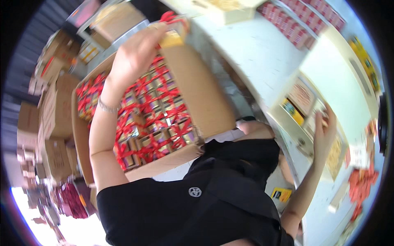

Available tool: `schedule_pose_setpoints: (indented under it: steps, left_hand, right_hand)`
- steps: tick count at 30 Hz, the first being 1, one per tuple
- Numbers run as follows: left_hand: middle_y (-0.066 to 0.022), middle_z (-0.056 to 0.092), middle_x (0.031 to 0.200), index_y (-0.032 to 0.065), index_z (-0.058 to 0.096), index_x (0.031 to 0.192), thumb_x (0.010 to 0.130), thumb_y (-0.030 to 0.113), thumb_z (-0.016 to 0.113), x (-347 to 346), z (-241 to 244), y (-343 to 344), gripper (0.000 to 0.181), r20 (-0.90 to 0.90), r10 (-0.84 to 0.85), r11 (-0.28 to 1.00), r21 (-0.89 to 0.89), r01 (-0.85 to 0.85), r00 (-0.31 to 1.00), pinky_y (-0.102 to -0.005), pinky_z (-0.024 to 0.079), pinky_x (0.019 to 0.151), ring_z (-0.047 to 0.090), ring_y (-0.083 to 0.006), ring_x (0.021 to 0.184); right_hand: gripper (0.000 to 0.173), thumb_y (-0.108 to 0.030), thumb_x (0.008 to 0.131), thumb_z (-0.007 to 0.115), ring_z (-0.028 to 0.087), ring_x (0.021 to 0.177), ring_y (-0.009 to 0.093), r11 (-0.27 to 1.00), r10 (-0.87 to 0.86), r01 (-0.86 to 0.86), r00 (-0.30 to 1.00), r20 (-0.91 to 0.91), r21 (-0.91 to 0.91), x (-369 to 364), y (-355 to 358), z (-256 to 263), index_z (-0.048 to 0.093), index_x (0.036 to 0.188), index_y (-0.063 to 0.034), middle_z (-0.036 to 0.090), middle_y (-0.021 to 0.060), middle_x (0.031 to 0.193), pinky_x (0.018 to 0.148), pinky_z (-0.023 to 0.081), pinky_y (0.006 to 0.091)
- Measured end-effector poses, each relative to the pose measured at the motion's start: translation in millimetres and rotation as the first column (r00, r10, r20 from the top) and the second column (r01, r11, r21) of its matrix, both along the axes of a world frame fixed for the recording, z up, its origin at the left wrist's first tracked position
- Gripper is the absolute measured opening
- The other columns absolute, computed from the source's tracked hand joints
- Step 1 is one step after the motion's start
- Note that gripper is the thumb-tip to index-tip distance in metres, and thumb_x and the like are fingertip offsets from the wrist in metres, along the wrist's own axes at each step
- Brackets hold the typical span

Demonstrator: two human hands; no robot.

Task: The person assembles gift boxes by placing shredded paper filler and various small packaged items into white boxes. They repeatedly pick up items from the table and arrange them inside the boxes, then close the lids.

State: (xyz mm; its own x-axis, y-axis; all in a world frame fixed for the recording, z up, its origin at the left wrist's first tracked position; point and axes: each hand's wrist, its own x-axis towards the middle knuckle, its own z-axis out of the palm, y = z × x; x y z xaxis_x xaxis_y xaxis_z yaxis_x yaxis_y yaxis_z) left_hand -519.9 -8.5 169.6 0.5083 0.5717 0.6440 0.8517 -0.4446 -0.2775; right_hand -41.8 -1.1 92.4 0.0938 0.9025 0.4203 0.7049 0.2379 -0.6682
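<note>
My left hand [137, 49] is raised over a large open cardboard carton [203, 92]. Its fingers grip a small gold box [174, 37] topped by a red ribbon bow, held by the carton's far flap. Many similar ribbon-tied boxes [147, 107] fill the carton in rows. On the table to the right, my right hand [324, 132] reaches into an open cream gift box [277, 115]. Its fingertips are at a pale item in one compartment; blur hides whether they hold it. Beside them lie a printed card [301, 97] and a yellow-and-black packet [292, 112]; shredded filler [335, 155] shows below.
The white table [237, 46] also bears another cream box with filler [234, 13], rows of red-and-pink packs [289, 26] and red ribbons [363, 184]. Stacked cartons [58, 110] stand at the left. A yellow packet [281, 194] lies below the table edge.
</note>
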Motion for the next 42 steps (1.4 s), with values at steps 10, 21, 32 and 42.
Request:
schedule_pose_setpoints:
  steps: [10, 21, 32, 42]
  left_hand:
    - [-0.0111, 0.061, 0.115, 0.0109, 0.046, 0.112, 0.084, 0.013, 0.064, 263.6, -18.5, 66.8, 0.033, -0.339, -0.916, 0.251, -0.07, 0.965, 0.214, -0.0463, 0.049, 0.093, 0.061, -0.0274, 0.106]
    - [-0.0124, 0.046, 0.137, 0.0083, 0.043, 0.13, 0.083, 0.017, 0.065, 354.3, -68.5, 140.4, 0.053, 0.256, -0.716, 0.668, -0.022, 0.744, 0.65, -0.0508, 0.029, 0.107, 0.041, -0.0295, 0.129]
    - [-0.0216, 0.043, 0.136, 0.0018, 0.038, 0.135, 0.084, 0.033, 0.062, 453.6, -102.4, 124.9, 0.065, 0.095, -0.751, 0.454, -0.644, 0.615, 0.654, -0.0401, 0.044, 0.096, 0.047, -0.0348, 0.122]
    - [-0.0202, 0.039, 0.14, 0.0015, 0.038, 0.135, 0.086, 0.026, 0.059, 463.1, -111.4, 111.2, 0.059, -0.167, -0.704, 0.616, -0.629, 0.475, 0.691, -0.0411, 0.045, 0.095, 0.041, -0.0331, 0.129]
  right_hand:
    - [0.056, -0.034, 0.087, 0.064, 0.059, 0.102, 0.018, 0.756, 0.293, -0.608, 0.644, -0.707, -0.241, 45.5, -3.1, 64.2, 0.049, 0.127, 0.003, 0.06, 0.0139, 0.114, 0.084, 0.049, 0.0306]
    - [0.037, -0.018, 0.073, 0.073, 0.065, 0.064, 0.017, 0.888, -0.394, 0.32, 0.899, -0.189, -0.331, 163.1, -19.1, 43.6, 0.066, 0.097, 0.0089, 0.067, 0.0141, 0.078, 0.057, 0.051, 0.0253]
    - [0.036, -0.031, 0.079, 0.064, 0.063, 0.073, 0.031, 0.893, -0.214, 0.293, 0.944, 0.251, -0.341, 135.7, 24.3, -11.2, 0.068, 0.09, 0.0029, 0.066, 0.0183, 0.076, 0.07, 0.049, 0.0377]
    - [0.038, -0.028, 0.083, 0.057, 0.055, 0.113, 0.027, 0.765, -0.441, 0.634, 0.645, 0.624, -0.115, 372.5, 2.7, -48.9, 0.06, 0.115, -0.0061, 0.061, 0.0125, 0.115, 0.088, 0.047, 0.0487]
